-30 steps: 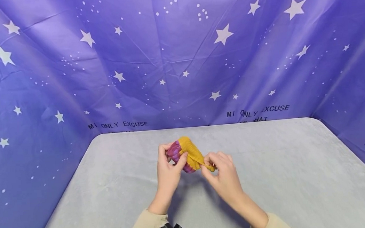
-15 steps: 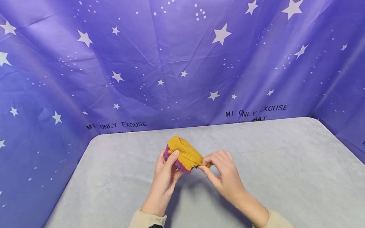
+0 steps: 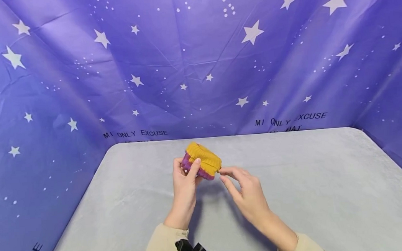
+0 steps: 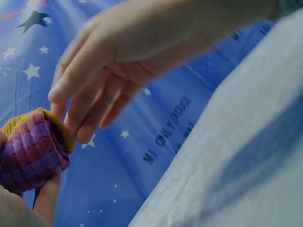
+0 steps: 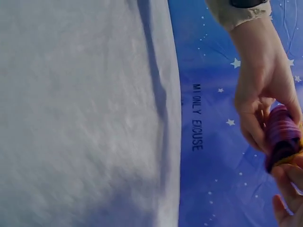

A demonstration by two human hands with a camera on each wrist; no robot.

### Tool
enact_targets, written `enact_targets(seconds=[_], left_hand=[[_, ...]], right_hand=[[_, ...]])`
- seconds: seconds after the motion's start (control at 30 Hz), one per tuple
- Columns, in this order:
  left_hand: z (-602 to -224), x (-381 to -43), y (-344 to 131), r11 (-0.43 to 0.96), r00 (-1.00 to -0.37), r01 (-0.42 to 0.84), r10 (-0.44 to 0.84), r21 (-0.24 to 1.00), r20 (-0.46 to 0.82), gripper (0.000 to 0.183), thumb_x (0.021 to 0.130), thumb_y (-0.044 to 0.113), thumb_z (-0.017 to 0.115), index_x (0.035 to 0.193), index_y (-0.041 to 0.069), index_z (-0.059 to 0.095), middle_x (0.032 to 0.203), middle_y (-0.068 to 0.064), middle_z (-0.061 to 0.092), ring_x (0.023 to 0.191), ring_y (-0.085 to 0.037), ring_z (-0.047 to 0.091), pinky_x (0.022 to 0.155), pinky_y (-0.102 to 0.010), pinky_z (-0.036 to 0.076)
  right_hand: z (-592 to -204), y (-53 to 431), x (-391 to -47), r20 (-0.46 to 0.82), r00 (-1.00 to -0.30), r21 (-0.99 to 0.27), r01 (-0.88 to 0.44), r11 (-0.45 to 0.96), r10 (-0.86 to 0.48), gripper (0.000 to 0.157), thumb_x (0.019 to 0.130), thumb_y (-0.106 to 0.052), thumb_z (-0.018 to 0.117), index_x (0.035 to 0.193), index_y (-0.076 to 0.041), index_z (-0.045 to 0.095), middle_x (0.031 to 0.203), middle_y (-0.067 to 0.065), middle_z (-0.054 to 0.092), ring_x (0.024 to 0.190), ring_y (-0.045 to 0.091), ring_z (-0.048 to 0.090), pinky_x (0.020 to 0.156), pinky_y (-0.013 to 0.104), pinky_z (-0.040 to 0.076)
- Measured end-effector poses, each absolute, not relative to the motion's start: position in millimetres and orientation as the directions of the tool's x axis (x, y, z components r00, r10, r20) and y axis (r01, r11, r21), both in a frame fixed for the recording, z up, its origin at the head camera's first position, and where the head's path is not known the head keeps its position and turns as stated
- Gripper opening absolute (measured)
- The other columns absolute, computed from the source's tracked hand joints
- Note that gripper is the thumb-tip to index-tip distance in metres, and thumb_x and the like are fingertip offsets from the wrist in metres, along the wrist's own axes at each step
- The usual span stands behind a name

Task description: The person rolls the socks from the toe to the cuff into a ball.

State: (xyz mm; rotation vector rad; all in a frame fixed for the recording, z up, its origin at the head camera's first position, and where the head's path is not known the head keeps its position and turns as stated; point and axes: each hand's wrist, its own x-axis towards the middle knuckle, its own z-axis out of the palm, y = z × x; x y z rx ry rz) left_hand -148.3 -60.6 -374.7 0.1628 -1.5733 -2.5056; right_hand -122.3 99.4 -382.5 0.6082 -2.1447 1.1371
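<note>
A rolled sock bundle (image 3: 205, 159), purple and maroon striped with a yellow ribbed cuff folded over it, is held up over the table. My left hand (image 3: 184, 188) grips its left side, thumb pressed on the yellow cuff and fingers behind. At the bundle's right end is my right hand (image 3: 248, 193), index fingertip right at the cuff's edge and thumb slightly apart from it. In the left wrist view the striped side of the sock bundle (image 4: 28, 153) shows, with a dark opening facing the right fingers (image 4: 85, 127). The right wrist view shows its purple underside.
A grey cloth-covered table (image 3: 312, 188) lies beneath both hands. Behind and at the sides hangs a purple-blue curtain (image 3: 169, 66) with white stars and lettering. A black wrist device (image 3: 191, 249) sits by the left sleeve (image 3: 164, 243).
The yellow end that my right fingers pinched and stretched out is released and now lies round the bundle. My right index and thumb have parted. The left hand keeps its hold, turning the bundle slightly.
</note>
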Motion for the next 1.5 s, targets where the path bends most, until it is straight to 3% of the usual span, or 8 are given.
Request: enact_targets(seconds=[0.13,0.27,0.4,0.63,0.87,1.13,1.37,1.5], left_hand=[[-376,-148,-57,-0.379,-0.978,0.106,-0.209,0.919,0.026,0.028,0.094,0.008,0.066,0.110,0.007,0.043,0.112,-0.009,0.062,0.092,-0.015,0.070,0.076,-0.029,0.062],[-379,-149,-56,-0.372,-0.978,0.092,-0.207,0.924,0.015,0.030,0.094,0.007,0.066,0.111,0.006,0.042,0.112,-0.010,0.061,0.092,-0.016,0.069,0.075,-0.029,0.062],[-381,-151,-55,-0.330,-0.979,0.086,-0.201,0.940,0.019,0.031,0.093,0.008,0.067,0.112,0.005,0.042,0.112,-0.011,0.060,0.093,-0.015,0.067,0.074,-0.028,0.061],[-383,-154,-49,-0.056,-0.961,0.191,-0.215,0.980,0.175,0.037,0.088,0.008,0.074,0.112,0.002,0.046,0.121,-0.012,0.058,0.107,-0.019,0.063,0.083,-0.022,0.055],[-384,-157,-49,-0.028,-0.958,0.203,-0.213,0.979,0.192,0.037,0.087,0.009,0.075,0.110,0.002,0.047,0.123,-0.013,0.057,0.111,-0.023,0.063,0.085,-0.022,0.054],[-388,-161,-51,0.025,-0.941,0.240,-0.241,0.970,0.239,0.037,0.086,0.006,0.075,0.109,0.000,0.046,0.126,-0.014,0.057,0.115,-0.025,0.063,0.090,-0.020,0.051],[-384,-157,-49,0.020,-0.960,0.219,-0.173,0.975,0.220,0.047,0.083,0.009,0.079,0.116,0.005,0.045,0.118,-0.009,0.060,0.113,-0.020,0.062,0.099,-0.032,0.047],[-387,-157,-55,0.013,-0.970,0.211,-0.117,0.977,0.211,0.049,0.084,0.008,0.077,0.124,0.007,0.049,0.116,-0.009,0.062,0.106,-0.015,0.061,0.095,-0.029,0.048]], right_hand=[[-375,100,-127,0.701,-0.698,-0.468,-0.603,0.645,-0.144,0.020,0.086,-0.012,0.076,0.103,-0.010,0.067,0.093,0.001,0.077,0.087,0.015,0.074,0.089,0.040,0.056],[-372,99,-132,0.702,-0.691,-0.400,-0.584,0.706,-0.174,0.020,0.085,-0.016,0.078,0.101,-0.012,0.067,0.088,-0.001,0.077,0.081,0.013,0.072,0.093,0.044,0.051],[-375,100,-135,0.723,-0.675,-0.413,-0.592,0.693,-0.146,0.016,0.082,-0.016,0.080,0.095,-0.013,0.072,0.092,0.000,0.073,0.089,0.018,0.067,0.088,0.042,0.051],[-375,104,-142,0.774,-0.616,-0.358,-0.616,0.701,-0.146,0.015,0.080,-0.012,0.082,0.087,-0.009,0.070,0.108,0.011,0.064,0.102,0.027,0.061,0.091,0.043,0.052],[-382,108,-145,0.767,-0.614,-0.333,-0.632,0.700,-0.189,0.012,0.085,-0.009,0.077,0.094,-0.006,0.068,0.102,0.008,0.067,0.096,0.025,0.066,0.088,0.038,0.055],[-398,102,-141,0.780,-0.526,-0.264,-0.767,0.584,-0.339,0.005,0.087,-0.010,0.064,0.090,-0.006,0.062,0.104,0.008,0.062,0.098,0.024,0.054,0.090,0.033,0.045],[-398,101,-142,0.744,-0.636,-0.384,-0.656,0.649,-0.203,0.007,0.089,-0.010,0.068,0.094,-0.008,0.063,0.103,0.006,0.063,0.098,0.022,0.061,0.090,0.035,0.051],[-396,108,-145,0.720,-0.681,-0.533,-0.666,0.523,-0.132,0.008,0.091,-0.004,0.067,0.098,-0.007,0.065,0.099,0.004,0.065,0.090,0.016,0.062,0.083,0.026,0.052]])
